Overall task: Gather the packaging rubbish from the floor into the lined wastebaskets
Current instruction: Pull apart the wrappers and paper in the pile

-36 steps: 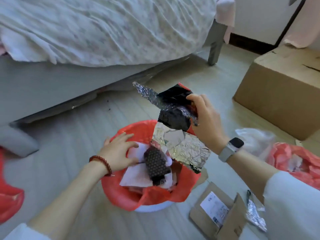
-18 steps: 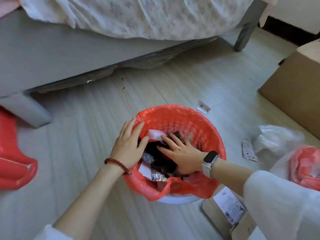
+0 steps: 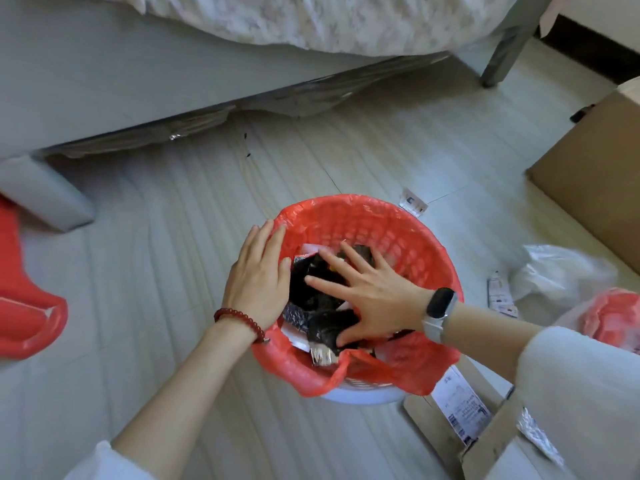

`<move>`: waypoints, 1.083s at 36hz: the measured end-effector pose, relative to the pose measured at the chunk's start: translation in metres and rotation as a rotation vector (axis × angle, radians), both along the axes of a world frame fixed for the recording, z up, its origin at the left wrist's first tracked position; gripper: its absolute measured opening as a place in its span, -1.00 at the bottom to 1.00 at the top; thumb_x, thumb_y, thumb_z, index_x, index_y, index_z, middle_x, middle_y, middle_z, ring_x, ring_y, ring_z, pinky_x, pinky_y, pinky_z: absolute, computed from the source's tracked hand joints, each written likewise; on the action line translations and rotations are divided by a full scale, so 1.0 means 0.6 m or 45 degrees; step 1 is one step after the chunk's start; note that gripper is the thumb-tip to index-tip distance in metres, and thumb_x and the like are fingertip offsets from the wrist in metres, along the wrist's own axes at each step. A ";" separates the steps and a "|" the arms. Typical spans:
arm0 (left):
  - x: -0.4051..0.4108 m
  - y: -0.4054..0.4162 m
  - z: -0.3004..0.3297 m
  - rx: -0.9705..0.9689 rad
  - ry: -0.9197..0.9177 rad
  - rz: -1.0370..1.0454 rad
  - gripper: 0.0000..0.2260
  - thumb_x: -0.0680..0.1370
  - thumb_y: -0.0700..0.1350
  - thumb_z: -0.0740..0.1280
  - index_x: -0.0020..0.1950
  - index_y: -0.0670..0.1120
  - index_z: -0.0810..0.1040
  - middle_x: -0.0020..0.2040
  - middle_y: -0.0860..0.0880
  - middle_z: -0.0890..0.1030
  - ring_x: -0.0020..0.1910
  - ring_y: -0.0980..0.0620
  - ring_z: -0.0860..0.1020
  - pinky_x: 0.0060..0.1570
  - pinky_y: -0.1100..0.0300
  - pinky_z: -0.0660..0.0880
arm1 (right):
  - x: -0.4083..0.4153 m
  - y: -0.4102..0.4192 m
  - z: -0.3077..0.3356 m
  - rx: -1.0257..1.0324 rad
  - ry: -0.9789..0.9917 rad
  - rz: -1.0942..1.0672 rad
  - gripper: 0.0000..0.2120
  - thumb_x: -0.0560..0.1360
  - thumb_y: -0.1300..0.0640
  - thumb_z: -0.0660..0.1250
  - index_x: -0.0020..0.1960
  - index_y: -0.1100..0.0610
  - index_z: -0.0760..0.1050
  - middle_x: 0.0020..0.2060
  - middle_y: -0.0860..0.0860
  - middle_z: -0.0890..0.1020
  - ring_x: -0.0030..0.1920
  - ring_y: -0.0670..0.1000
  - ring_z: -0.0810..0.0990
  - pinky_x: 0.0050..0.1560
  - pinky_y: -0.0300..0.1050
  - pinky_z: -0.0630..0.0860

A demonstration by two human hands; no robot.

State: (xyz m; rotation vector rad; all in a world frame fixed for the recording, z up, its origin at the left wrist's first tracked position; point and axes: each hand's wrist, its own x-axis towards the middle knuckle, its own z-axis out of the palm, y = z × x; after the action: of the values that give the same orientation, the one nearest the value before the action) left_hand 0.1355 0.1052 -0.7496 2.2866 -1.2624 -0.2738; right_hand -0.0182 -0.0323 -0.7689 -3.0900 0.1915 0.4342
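Head view. The step in hand appears to be packing down rubbish already inside the basket, a white tub with a red liner. The right hand lies flat on the dark wrappers, fingers straight and spread, holding nothing. The left hand rests over the basket's near-left rim, fingers straight and together, also gripping nothing, and seems to steady the tub.

To do this well: press straight down through the palm, not sideways, so the light tub does not tip. Keep the left hand bearing on the rim and liner so the film is not dragged inward. The liner sags at the edge nearest the person, so it should be checked before more goes in.

Condition of the rubbish: black crumpled film and patterned pieces, with white paper and a foil scrap at the near edge, all below the rim. Whether it sits firmly or springs back cannot be told from here.

Outstanding items: a small label on the floor just beyond the basket; another label and a clear bag to its right; a flat carton touching or just beside its near-right base. A second red-lined basket stands further right, at the frame edge.
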 end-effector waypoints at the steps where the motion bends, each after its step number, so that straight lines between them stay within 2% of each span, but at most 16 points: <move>1: 0.000 0.001 0.000 0.007 -0.001 0.002 -0.56 0.59 -0.13 0.11 0.48 -0.08 0.15 0.51 -0.02 0.11 0.50 0.01 0.00 0.42 0.13 0.04 | 0.004 0.002 -0.013 -0.014 0.075 0.007 -0.03 0.27 -0.50 0.17 0.43 -0.24 -0.34 0.50 0.08 -0.26 0.47 0.31 -0.20 0.31 0.47 0.06; 4: -0.002 0.002 -0.001 0.027 -0.010 0.022 -0.54 0.58 -0.11 0.14 0.48 -0.08 0.15 0.52 -0.01 0.09 0.51 0.00 -0.01 0.43 0.09 0.06 | 0.016 0.006 -0.050 -0.051 0.252 -0.003 0.02 0.27 -0.47 0.23 0.35 -0.25 -0.47 0.45 0.07 -0.41 0.46 0.32 -0.25 0.27 0.52 0.10; 10: -0.007 0.003 -0.002 0.046 -0.048 0.025 -0.52 0.57 -0.07 0.17 0.48 -0.07 0.16 0.52 -0.02 0.08 0.51 -0.02 -0.02 0.42 0.06 0.10 | 0.017 0.012 -0.110 -0.022 0.448 -0.123 -0.11 0.41 -0.28 0.27 0.42 -0.29 -0.36 0.45 0.05 -0.41 0.46 0.32 -0.27 0.23 0.53 0.18; 12: -0.007 0.003 -0.001 0.071 -0.056 0.023 -0.51 0.56 -0.07 0.19 0.47 -0.07 0.16 0.52 -0.03 0.07 0.51 -0.04 -0.01 0.41 0.01 0.12 | 0.016 0.011 -0.123 0.009 0.499 -0.145 -0.15 0.47 -0.17 0.28 0.41 -0.30 -0.35 0.45 0.03 -0.41 0.46 0.30 -0.30 0.23 0.53 0.19; 14: -0.006 0.003 0.001 0.129 -0.077 0.018 -0.50 0.56 -0.05 0.19 0.48 -0.05 0.14 0.53 -0.01 0.04 0.51 -0.04 -0.04 0.42 -0.06 0.09 | 0.017 0.007 -0.126 0.079 0.523 -0.162 -0.14 0.47 -0.16 0.30 0.41 -0.31 -0.35 0.45 0.01 -0.41 0.45 0.29 -0.32 0.24 0.47 0.25; 17: -0.004 -0.005 0.014 0.200 -0.095 0.014 -0.51 0.57 -0.03 0.17 0.48 0.01 0.13 0.52 0.02 0.03 0.51 -0.03 -0.10 0.43 -0.17 -0.07 | 0.015 0.000 -0.095 0.204 0.508 -0.182 -0.11 0.38 -0.26 0.34 0.46 -0.27 -0.20 0.50 0.00 -0.29 0.47 0.28 -0.28 0.32 0.36 0.25; 19: 0.000 -0.023 0.031 0.182 -0.101 0.011 -0.55 0.57 -0.03 0.17 0.45 0.02 0.19 0.51 -0.01 0.11 0.50 -0.06 -0.06 0.42 -0.20 -0.09 | 0.006 -0.006 -0.052 0.304 0.479 -0.243 -0.11 0.34 -0.29 0.36 0.49 -0.22 -0.10 0.52 -0.02 -0.14 0.48 0.25 -0.23 0.36 0.34 0.19; 21: 0.001 -0.049 0.054 0.116 -0.107 -0.012 -0.59 0.55 -0.06 0.20 0.41 -0.01 0.29 0.47 -0.06 0.20 0.49 -0.09 0.04 0.43 -0.17 -0.01 | -0.007 -0.016 -0.003 0.394 0.391 -0.314 -0.13 0.34 -0.26 0.38 0.49 -0.17 -0.01 0.52 -0.03 -0.01 0.49 0.22 -0.12 0.38 0.27 0.20; 23: -0.008 -0.085 0.080 0.018 -0.102 -0.062 -0.63 0.54 -0.09 0.23 0.35 -0.06 0.38 0.43 -0.10 0.28 0.44 -0.10 0.17 0.41 -0.09 0.10 | -0.026 -0.031 0.047 0.470 0.201 -0.390 -0.25 0.39 -0.21 0.35 0.47 -0.06 0.14 0.47 0.03 0.18 0.47 0.17 0.06 0.39 0.17 0.23; 25: -0.031 -0.124 0.109 -0.056 -0.078 -0.120 -0.67 0.54 -0.11 0.24 0.31 -0.09 0.43 0.39 -0.10 0.32 0.38 -0.10 0.26 0.34 -0.03 0.18 | -0.054 -0.048 0.097 0.543 -0.076 -0.530 -0.44 0.47 -0.14 0.30 0.40 0.03 0.31 0.35 0.05 0.40 0.38 0.10 0.31 0.33 0.05 0.32; 28: -0.091 -0.187 0.145 -0.132 -0.028 -0.256 -0.71 0.52 -0.15 0.25 0.24 -0.11 0.47 0.31 -0.10 0.39 0.27 -0.12 0.39 0.26 -0.01 0.30 | -0.120 -0.068 0.167 0.599 -0.463 -0.797 -0.67 0.54 0.02 0.25 0.28 0.08 0.46 0.19 0.01 0.57 0.18 0.02 0.52 0.21 -0.04 0.44; 31: -0.176 -0.241 0.173 -0.192 0.018 -0.424 -0.72 0.51 -0.18 0.25 0.22 -0.12 0.48 0.25 -0.11 0.44 0.22 -0.13 0.44 0.22 -0.04 0.36 | -0.208 -0.080 0.208 0.615 -0.644 -1.057 -0.76 0.55 0.13 0.23 0.18 0.12 0.53 0.04 0.03 0.65 0.03 0.00 0.59 0.12 -0.07 0.49; 35: -0.330 -0.287 0.187 -0.213 0.045 -0.704 -0.71 0.53 -0.16 0.22 0.25 -0.10 0.45 0.25 -0.10 0.46 0.22 -0.10 0.43 0.23 0.05 0.35 | -0.358 -0.075 0.224 0.474 -0.711 -1.246 -0.78 0.55 0.19 0.22 0.14 0.17 0.55 0.00 0.08 0.65 0.00 0.05 0.60 0.10 -0.03 0.49; 39: -0.503 -0.300 0.157 -0.096 0.066 -1.024 -0.71 0.55 -0.14 0.19 0.27 -0.10 0.43 0.27 -0.11 0.44 0.19 -0.12 0.45 0.20 0.00 0.39 | -0.535 -0.025 0.202 0.407 -0.684 -1.528 -0.75 0.58 0.16 0.17 0.18 0.17 0.53 0.05 0.05 0.64 -0.05 -0.05 0.56 -0.05 -0.24 0.41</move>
State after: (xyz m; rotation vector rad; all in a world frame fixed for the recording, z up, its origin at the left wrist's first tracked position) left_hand -0.1661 -0.0746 -0.6553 1.5896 -2.0664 -0.5382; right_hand -0.3390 -0.0471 -0.6478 -2.1023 1.5680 -0.3625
